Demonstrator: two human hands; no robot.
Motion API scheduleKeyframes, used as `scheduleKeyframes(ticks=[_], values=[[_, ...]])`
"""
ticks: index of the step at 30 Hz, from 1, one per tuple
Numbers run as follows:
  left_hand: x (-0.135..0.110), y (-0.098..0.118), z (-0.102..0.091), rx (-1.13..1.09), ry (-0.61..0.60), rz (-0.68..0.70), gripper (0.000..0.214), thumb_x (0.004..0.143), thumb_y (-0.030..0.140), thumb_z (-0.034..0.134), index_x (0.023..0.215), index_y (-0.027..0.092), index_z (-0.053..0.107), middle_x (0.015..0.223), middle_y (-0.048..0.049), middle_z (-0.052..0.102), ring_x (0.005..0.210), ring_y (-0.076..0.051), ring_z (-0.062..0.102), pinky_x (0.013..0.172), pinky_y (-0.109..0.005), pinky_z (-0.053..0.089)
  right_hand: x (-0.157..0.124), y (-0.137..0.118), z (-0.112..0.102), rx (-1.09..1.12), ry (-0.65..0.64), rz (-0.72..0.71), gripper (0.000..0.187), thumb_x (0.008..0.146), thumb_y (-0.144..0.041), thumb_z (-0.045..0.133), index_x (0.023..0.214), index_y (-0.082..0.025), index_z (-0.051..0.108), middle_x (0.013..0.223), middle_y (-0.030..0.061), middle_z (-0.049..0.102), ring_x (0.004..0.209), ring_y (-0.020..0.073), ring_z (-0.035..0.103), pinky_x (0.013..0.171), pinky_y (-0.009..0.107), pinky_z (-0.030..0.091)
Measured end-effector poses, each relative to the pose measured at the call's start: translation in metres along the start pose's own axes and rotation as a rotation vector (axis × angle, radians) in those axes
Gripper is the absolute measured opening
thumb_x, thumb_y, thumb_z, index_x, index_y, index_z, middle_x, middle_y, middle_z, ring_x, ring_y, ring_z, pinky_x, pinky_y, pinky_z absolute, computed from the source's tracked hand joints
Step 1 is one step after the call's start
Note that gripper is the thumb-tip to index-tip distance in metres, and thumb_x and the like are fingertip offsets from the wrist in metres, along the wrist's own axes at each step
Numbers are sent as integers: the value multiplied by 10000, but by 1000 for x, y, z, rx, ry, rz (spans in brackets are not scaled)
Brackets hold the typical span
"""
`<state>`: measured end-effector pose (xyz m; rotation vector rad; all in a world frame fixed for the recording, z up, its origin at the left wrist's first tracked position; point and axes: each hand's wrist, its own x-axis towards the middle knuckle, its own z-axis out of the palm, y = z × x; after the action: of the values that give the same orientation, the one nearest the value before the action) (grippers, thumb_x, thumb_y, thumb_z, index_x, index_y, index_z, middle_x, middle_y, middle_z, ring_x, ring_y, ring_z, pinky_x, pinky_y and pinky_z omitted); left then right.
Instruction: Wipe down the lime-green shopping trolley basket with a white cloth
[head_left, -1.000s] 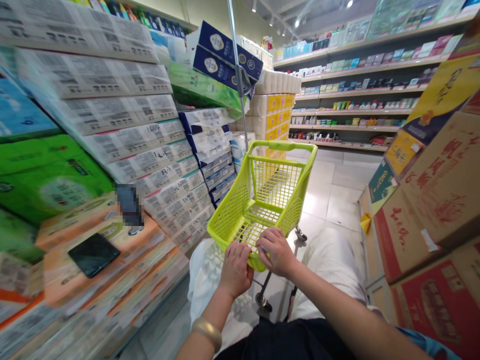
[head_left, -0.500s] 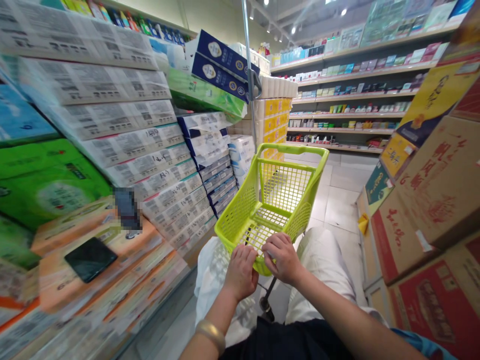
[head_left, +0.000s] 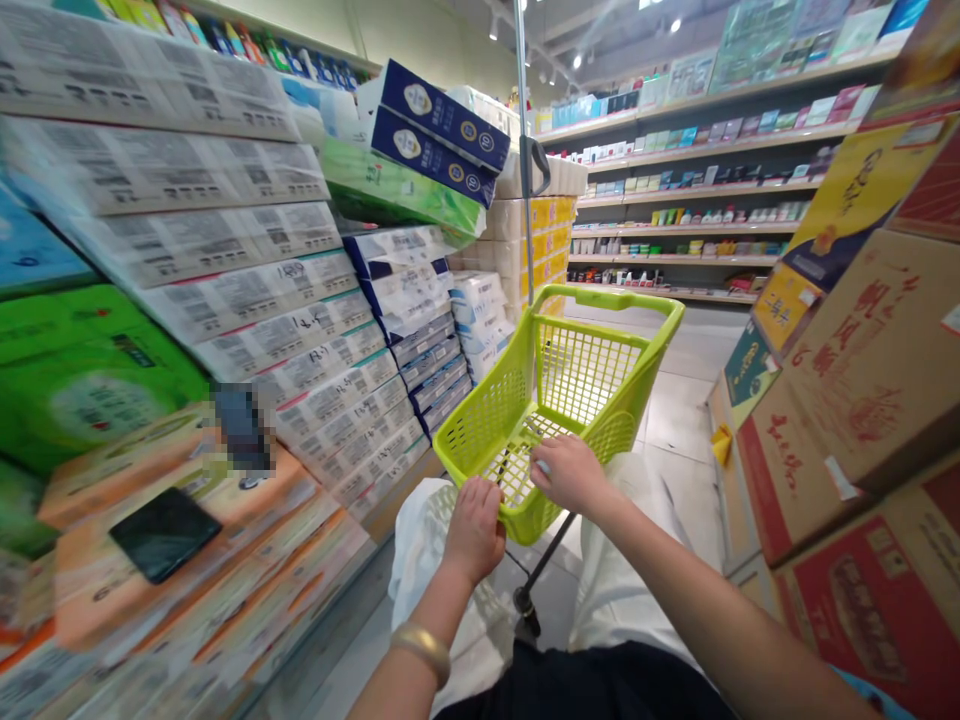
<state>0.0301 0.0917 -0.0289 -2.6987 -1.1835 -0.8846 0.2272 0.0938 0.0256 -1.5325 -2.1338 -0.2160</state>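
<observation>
Lime-green plastic basket (head_left: pixel 517 375) extends forward from your left hand (head_left: pixel 474 530), which grips its near rim (head_left: pixel 516 512). Your right hand (head_left: pixel 571 478) curls over the near-right corner; you cannot confirm any grip. Both hands hide rim sections. At the orange pack's (head_left: pixel 247 512) far-right corner, pixelation obscures one item (head_left: pixel 244 425). Navy packs (head_left: pixel 439 135) read "10"; the brown carton (head_left: pixel 874 345) shows "帆风顺".

Looks like a shop, with goods massed on both sides. Has long wall shelves (head_left: pixel 675 231) lined with small boxes (head_left: pixel 712 136), and a row of coloured bottles (head_left: pixel 236 42) high at the left. Stocks tall stacks of wrapped packs (head_left: pixel 225 240) marked with handwritten numbers (head_left: pixel 307 320), plus piled cardboard cartons (head_left: pixel 847 400) at the right. Shows a yellow-green wheeled basket cart (head_left: pixel 506 400) on pale floor tiles (head_left: pixel 681 402). Lit by ceiling spotlights (head_left: pixel 577 62).
</observation>
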Motion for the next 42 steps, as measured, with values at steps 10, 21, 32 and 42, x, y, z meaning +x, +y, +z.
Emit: scheduleKeyframes(ticks=[10, 21, 32, 42], values=[[-10, -9, -5, 48, -50, 21, 314, 628, 59, 468, 905, 203, 495, 936, -76, 576, 952, -249, 517, 1002, -458, 417, 22, -12, -25, -114, -434, 12, 268, 855, -343, 504, 799, -197, 722, 803, 87, 734, 732, 197, 671, 668, 259, 439], [-7, -29, -11, 67, -73, 7, 302, 639, 55, 473, 902, 192, 526, 950, -92, 591, 990, -248, 530, 1032, -442, 398, 31, -18, -21, -116, -437, -95, 295, 899, -321, 452, 839, -186, 707, 876, 72, 731, 796, 180, 662, 723, 252, 436], [3, -43, -24, -138, -104, -115, 436, 637, 95, 411, 1033, 190, 568, 1000, -75, 623, 1017, -242, 551, 1073, -488, 344, 32, 13, -6, -181, -224, 13, 285, 953, -288, 412, 856, -185, 658, 894, 82, 676, 884, 211, 591, 803, 323, 381], [53, 20, -32, -137, -81, -283, 455, 799, 152, 404, 1244, 164, 500, 1153, -106, 619, 1091, -231, 556, 1013, -400, 390, 10, -10, 27, -7, 93, -237, 135, 928, -271, 493, 927, -199, 607, 880, 55, 612, 860, 201, 518, 804, 332, 346]])
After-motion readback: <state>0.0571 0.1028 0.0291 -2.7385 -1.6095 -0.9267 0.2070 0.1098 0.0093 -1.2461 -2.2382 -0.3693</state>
